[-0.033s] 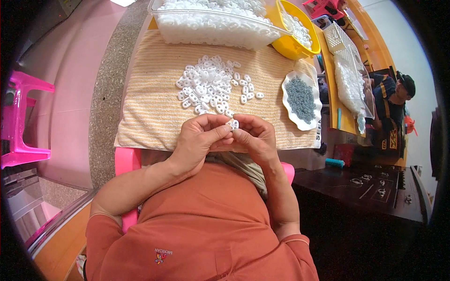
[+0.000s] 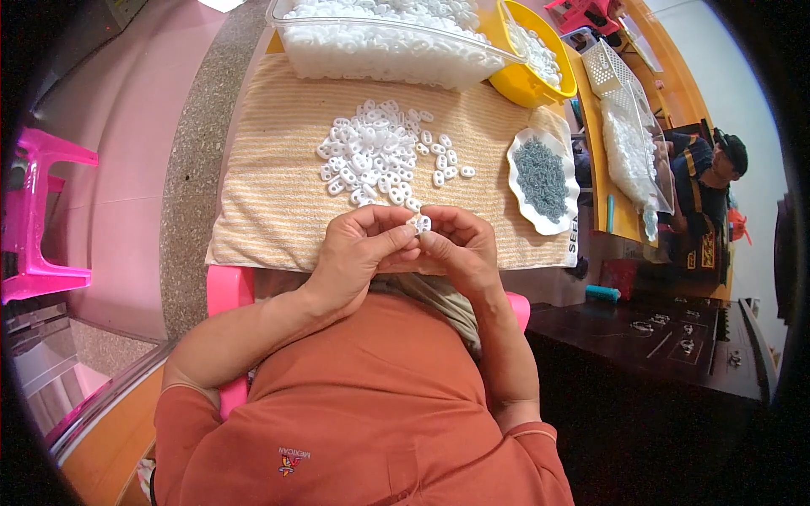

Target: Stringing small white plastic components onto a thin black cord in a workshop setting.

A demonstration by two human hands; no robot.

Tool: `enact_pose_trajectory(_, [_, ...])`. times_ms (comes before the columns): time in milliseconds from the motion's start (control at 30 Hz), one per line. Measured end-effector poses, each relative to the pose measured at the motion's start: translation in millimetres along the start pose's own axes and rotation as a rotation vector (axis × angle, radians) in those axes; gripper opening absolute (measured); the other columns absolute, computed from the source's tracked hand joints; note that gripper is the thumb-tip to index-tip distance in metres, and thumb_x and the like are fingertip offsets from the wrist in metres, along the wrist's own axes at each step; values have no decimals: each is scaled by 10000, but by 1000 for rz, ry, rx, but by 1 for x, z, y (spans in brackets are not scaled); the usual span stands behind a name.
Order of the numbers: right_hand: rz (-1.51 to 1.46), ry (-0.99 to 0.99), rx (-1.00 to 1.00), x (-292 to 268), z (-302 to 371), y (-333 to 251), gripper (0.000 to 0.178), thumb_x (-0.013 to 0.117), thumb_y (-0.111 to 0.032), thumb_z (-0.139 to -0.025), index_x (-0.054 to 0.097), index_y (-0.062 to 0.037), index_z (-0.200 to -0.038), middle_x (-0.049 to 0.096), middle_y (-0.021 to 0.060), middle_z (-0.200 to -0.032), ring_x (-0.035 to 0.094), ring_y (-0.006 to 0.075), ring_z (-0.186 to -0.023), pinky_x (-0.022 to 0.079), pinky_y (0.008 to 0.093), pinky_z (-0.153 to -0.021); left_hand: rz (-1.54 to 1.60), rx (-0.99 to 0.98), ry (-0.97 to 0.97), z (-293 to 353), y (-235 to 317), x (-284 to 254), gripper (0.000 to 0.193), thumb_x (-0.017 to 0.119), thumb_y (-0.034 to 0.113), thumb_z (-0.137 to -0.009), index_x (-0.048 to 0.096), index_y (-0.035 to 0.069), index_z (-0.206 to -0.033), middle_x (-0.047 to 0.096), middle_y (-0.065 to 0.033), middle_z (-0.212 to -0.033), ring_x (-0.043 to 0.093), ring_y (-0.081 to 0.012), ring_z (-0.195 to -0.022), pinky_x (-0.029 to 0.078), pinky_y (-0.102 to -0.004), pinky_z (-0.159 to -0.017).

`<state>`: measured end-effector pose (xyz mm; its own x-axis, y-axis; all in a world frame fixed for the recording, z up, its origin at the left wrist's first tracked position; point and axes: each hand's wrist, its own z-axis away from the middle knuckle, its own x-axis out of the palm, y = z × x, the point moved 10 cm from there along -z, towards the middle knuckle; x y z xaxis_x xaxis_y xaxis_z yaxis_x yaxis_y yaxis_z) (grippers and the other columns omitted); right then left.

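Between the fingertips of both hands is a small white plastic piece with two holes (image 2: 421, 223), held near the front edge of the towel. My left hand (image 2: 364, 248) pinches it from the left, thumb bent against it. On the other side my right hand (image 2: 462, 250) grips it with thumb and forefinger. Just beyond my fingers lies a pile of similar white oval two-holed pieces (image 2: 371, 152), with several strays to its right. A white scalloped dish (image 2: 517, 191) of small grey-blue parts (image 2: 542, 179), too fine to make out, rests to the right.
A striped tan towel (image 2: 274, 160) covers the table. At its far side stand a clear bin (image 2: 380, 52) full of white pieces and a yellow basket (image 2: 523, 84). A pink stool (image 2: 51, 215) is at left. Another person (image 2: 713, 169) sits beyond the right-hand table.
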<state>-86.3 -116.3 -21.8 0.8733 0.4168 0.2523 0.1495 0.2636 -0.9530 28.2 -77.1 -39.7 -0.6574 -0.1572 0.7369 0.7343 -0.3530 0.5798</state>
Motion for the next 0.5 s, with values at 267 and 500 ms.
enact_pose_trajectory(267, [-50,29,54,-3,3,-3,312,617,-24,-888,569,58,-1185,673,106,-961,646,135,-832,524,240,-724,-45,6,10,-1,2,-3,166,629,51,-891,606,5,-1049,661,-75,-949,656,-132,-803,579,-255,-756])
enact_pose_trajectory(500, [-5,43,44,-4,4,-5,322,616,-22,-885,570,64,-1192,673,110,-963,632,130,-801,511,240,-713,-71,-15,28,0,1,-4,164,630,58,-892,607,7,-1047,659,-72,-947,654,-127,-800,578,-252,-754])
